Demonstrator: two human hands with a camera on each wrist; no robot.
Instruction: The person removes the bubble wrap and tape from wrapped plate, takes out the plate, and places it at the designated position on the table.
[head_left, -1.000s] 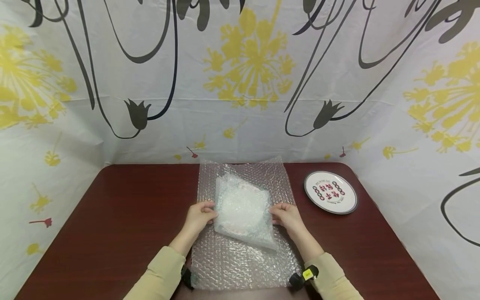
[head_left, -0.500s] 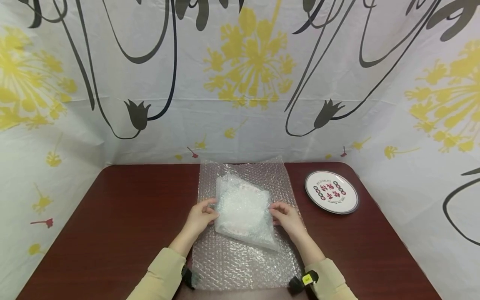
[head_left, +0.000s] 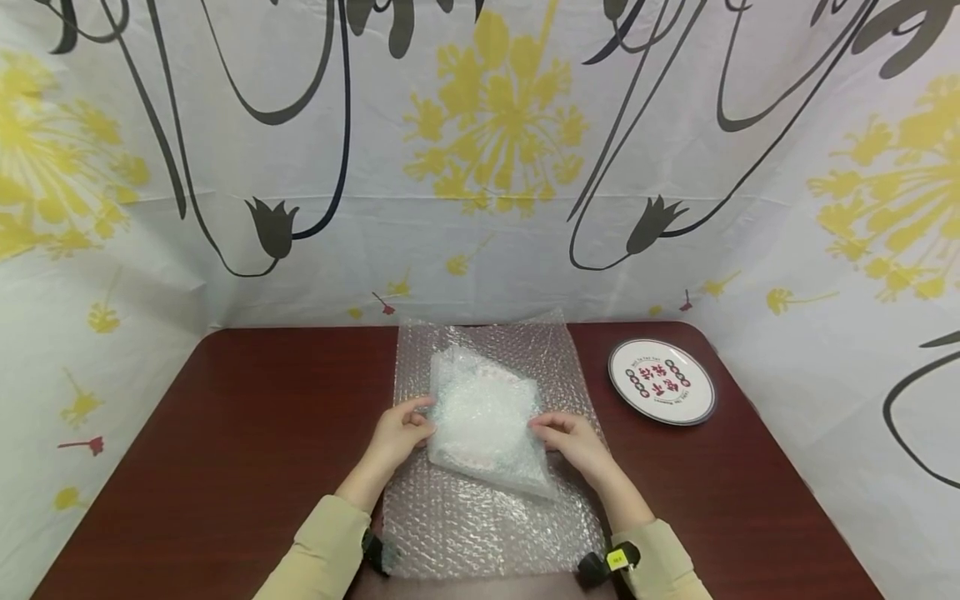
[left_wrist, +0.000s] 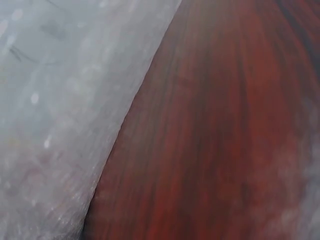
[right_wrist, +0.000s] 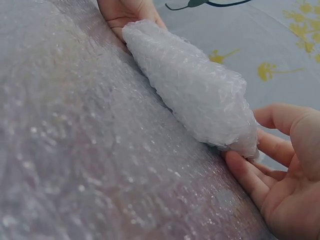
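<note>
Dark red tabletop (head_left: 285,417): bears the wrapped bundle (head_left: 487,417), the reference for all places below.
Sleeves (head_left: 318,546): pale yellow, nearer than the wrapped bundle, one to each side, giving an even reach.
Bubble-wrap sheet (head_left: 465,533): under the wrapped bundle and past it all round; judged to serve as padding.
Left hand (head_left: 396,432): pinches the left edge of the wrapped bundle.
Right hand (head_left: 577,442): thumb and fingers grasp the opposite edge; paired grips probably prevent sliding.
Wrapped bundle: between both hands, askew over the bubble-wrap sheet; contents not identifiable, and any lift cannot be told.
Plate (head_left: 662,382): right of the wrapped bundle, well apart, probably placed to leave working room.
Patterned cloth (head_left: 360,167): hangs beyond the wrapped bundle, as a backdrop.
</note>
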